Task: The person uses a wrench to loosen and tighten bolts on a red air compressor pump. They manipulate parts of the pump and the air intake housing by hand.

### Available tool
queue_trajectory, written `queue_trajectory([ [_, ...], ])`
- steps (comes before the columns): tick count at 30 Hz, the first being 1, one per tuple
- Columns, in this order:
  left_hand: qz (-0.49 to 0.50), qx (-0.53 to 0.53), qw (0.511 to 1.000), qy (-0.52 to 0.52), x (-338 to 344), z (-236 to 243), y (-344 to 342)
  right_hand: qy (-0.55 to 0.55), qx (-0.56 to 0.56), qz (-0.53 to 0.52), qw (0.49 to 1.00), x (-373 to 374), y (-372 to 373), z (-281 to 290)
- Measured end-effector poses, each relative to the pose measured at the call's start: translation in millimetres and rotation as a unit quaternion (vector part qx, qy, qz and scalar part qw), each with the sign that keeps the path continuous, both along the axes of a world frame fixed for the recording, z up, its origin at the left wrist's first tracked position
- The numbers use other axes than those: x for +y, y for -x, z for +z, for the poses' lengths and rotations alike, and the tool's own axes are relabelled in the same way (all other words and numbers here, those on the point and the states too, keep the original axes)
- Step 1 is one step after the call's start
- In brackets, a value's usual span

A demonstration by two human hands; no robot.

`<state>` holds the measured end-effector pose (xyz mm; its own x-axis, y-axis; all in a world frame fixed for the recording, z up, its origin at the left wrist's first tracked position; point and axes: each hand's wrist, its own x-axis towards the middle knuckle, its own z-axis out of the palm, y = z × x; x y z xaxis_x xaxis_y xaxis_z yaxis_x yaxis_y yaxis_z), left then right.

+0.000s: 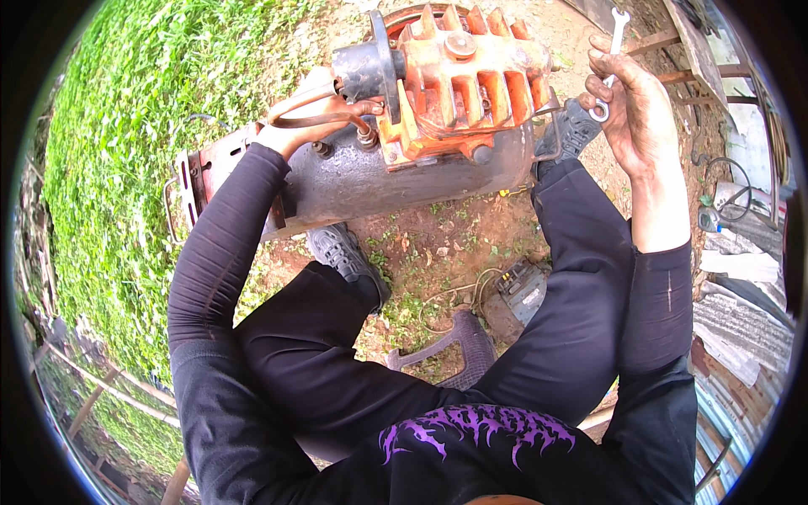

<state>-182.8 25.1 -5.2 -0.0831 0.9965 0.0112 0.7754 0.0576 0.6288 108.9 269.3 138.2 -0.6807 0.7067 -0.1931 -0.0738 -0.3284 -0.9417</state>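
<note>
An orange finned compressor pump [459,97] is mounted on a dark horizontal tank [404,181]. A black cylindrical part [358,71] projects from the pump's left side, near a bent copper-coloured pipe [337,118] that runs to fittings on the tank top [366,136]. My left hand [295,128] is closed around that pipe, at the pump's left; some of its fingers are hidden behind it. Raised at the right of the pump, my right hand [631,114] grips a silver combination wrench [617,34], held upright with its ring end low.
A grey case [522,295] with a hose lies between my legs, beside a perforated plastic piece [459,337]. My shoes stand near the tank. Grass [118,185] is at left; wooden boards [690,67] and corrugated sheets [732,320] line the right.
</note>
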Motion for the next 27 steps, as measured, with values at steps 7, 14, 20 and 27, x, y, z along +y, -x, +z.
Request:
queue_trajectory([
  [7, 0.006, 0.0, 1.0, 0.001, -6, -1, -3, 0.005, 0.002, -0.005, 1.0, -2, 1, 3],
  [14, 0.015, 0.001, 1.0, 0.003, 3, -6, -6, -0.006, -0.002, -0.006, 1.0, -1, 1, 2],
  [20, 0.02, 0.001, 1.0, 0.002, 0, -8, 6, -0.006, -0.002, -0.01, 1.0, -2, 1, 4],
  [27, 0.03, 0.001, 1.0, 0.005, -1, -14, 8, 0.003, 0.012, -0.007, 1.0, -2, 2, 3],
])
